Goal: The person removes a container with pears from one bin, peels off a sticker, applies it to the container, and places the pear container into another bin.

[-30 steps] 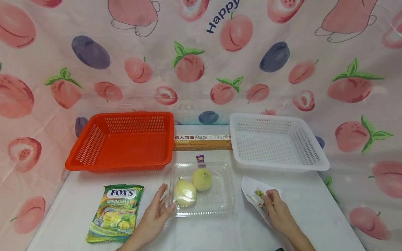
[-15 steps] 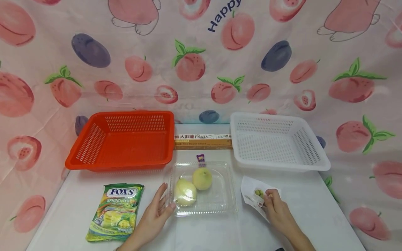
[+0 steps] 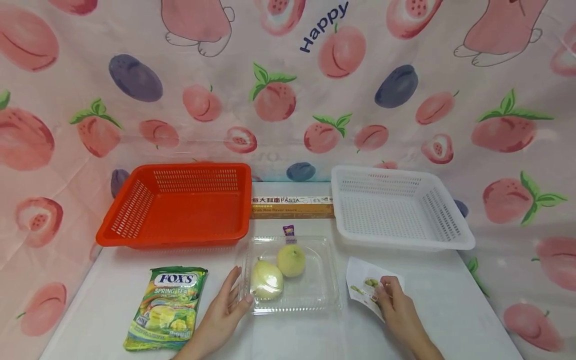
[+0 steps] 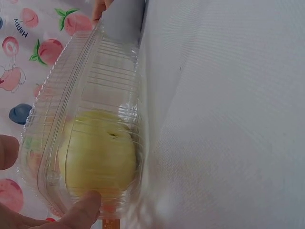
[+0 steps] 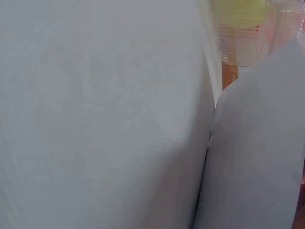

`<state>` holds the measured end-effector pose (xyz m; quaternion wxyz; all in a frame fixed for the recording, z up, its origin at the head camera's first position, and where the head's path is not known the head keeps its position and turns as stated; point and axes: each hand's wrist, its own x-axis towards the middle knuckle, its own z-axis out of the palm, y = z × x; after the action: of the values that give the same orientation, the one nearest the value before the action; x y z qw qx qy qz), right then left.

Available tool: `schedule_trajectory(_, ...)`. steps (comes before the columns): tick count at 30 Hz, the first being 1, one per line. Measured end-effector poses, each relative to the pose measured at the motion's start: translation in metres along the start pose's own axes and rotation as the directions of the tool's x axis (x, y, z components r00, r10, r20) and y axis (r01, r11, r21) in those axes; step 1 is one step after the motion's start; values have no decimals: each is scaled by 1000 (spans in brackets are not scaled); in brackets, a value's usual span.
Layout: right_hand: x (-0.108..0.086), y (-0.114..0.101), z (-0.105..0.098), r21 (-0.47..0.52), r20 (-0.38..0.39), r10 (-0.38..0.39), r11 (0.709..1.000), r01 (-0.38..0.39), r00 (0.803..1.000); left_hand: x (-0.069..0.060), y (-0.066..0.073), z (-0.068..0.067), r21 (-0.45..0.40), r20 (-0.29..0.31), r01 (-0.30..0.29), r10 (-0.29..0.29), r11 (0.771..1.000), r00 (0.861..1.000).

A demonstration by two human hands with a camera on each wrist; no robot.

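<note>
Head view, left fingers (image 3: 229, 284) spread against container (image 3: 310, 306), right fingers (image 3: 384, 298) pinching paper (image 3: 363, 281), FOX'S bag (image 3: 166, 307)

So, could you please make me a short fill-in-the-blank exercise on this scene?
1. The clear container holds ____ pale yellow fruits.
2. The printed sheet is held in the person's ____ grip.
3. The brand in large letters on the green bag is ____.
4. Between the red basket and the white basket, a long box shows the English word ____ in capitals.

Missing words: two; right; FOX'S; PASTA.
</note>
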<state>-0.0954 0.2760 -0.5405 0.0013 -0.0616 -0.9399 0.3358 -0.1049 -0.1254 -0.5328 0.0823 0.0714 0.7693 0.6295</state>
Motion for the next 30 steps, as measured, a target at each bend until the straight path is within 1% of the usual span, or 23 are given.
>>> schedule_trajectory(2, 0, -1, 2, 9, -3, 15, 1000, -15, 1000, 0, 0, 1, -2, 1, 2, -2, 1000, 1000)
schedule_trajectory(4, 0, -1, 4, 20, 0, 46, 999, -46, 999, -1, -1, 1, -1, 1, 0, 0, 1000, 1000)
schedule_trajectory(7, 0, -4, 4, 23, 33, 107, 994, -108, 994, 0, -1, 1, 4, 2, -3, 3, 1000, 1000)
schedule_trajectory(10, 0, -5, 2, 50, 38, 106, 993, -107, 994, 0, 0, 1, 11, 0, -8, 8, 1000, 1000)
schedule_trajectory(12, 1, -6, -1, 109, 31, 98, 989, -100, 995, 0, 0, 1, 12, 0, -12, 12, 1000, 1000)
schedule_trajectory(15, 3, -10, -8, 215, 10, 81, 973, -82, 997, 1, 0, 0, 11, 3, -24, 24, 1000, 1000)
schedule_trajectory(17, 6, -14, -14, 259, -8, 71, 964, -66, 997, 2, 0, -1, 30, 4, -34, 34, 999, 999)
schedule_trajectory(19, 9, -18, -20, 282, -9, 55, 958, -50, 998, 4, 1, -5, 41, 3, -48, 48, 998, 999)
schedule_trajectory(21, 15, -25, -25, 308, 2, 42, 951, -41, 999, 7, 4, -10, 65, -6, -71, 71, 995, 997)
schedule_trajectory(24, 24, -38, -31, 371, 27, 0, 928, -10, 1000, 14, 13, -19, 113, -29, -140, 144, 984, 989)
schedule_trajectory(26, 30, -49, -33, 412, 40, -42, 911, 22, 998, 20, 21, -25, 158, -45, -204, 213, 966, 976)
schedule_trajectory(28, 35, -60, -34, 439, 57, -86, 897, 52, 995, 26, 30, -29, 193, -51, -269, 283, 944, 958)
schedule_trajectory(30, 41, -72, -32, 461, 82, -126, 884, 75, 989, 32, 40, -30, 203, -45, -318, 333, 926, 942)
